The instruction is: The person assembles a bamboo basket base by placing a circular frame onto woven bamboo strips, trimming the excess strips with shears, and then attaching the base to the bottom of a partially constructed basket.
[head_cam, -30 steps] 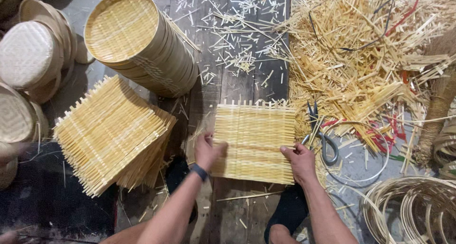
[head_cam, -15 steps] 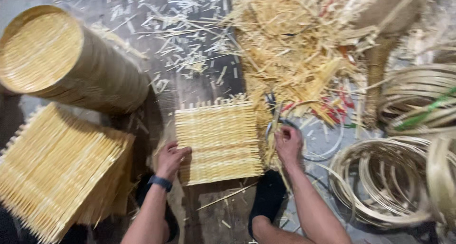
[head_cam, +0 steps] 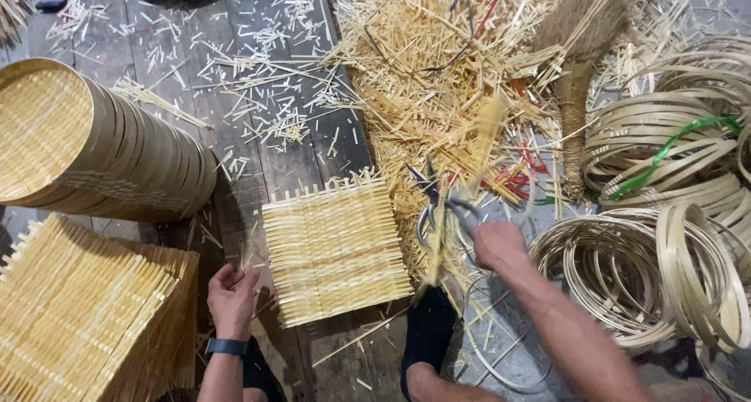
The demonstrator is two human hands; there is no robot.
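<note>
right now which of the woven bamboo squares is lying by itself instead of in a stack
The single woven mat flat on the floor planks between the left hand and right hand. The other squares are piled in the stack at lower left.

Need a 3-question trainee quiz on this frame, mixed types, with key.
1. True or false: the right hand is at the scissors.
2. The woven square mat lies: A) on the stack of mats B) flat on the floor between the hands C) inside the hoops.
3. Fill in: the left hand is ____ the mat's lower left corner, holding nothing.

Key: 1 true; 2 B; 3 beside.
</note>
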